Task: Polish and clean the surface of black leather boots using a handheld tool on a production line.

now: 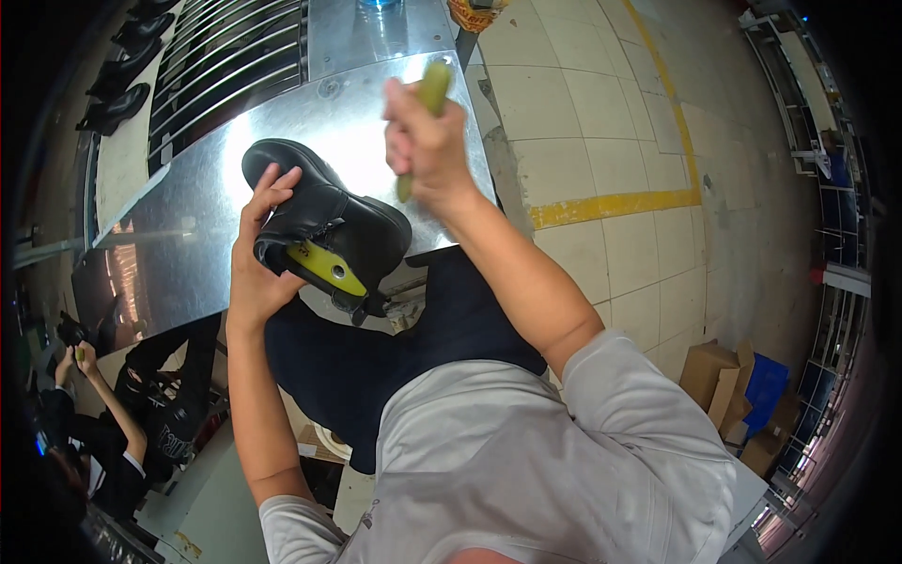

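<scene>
Head view: seated person at a metal bench.
Left hand: grasping a black shoe with a yellow-green insert, held over the bench's near edge.
Right hand: clenched around a yellow-green tool, raised above the shoe.
Far left edge: more black shoes.

Bright overhead glare on the metal table; dark, bent fisheye edges, sharp centre.
</scene>
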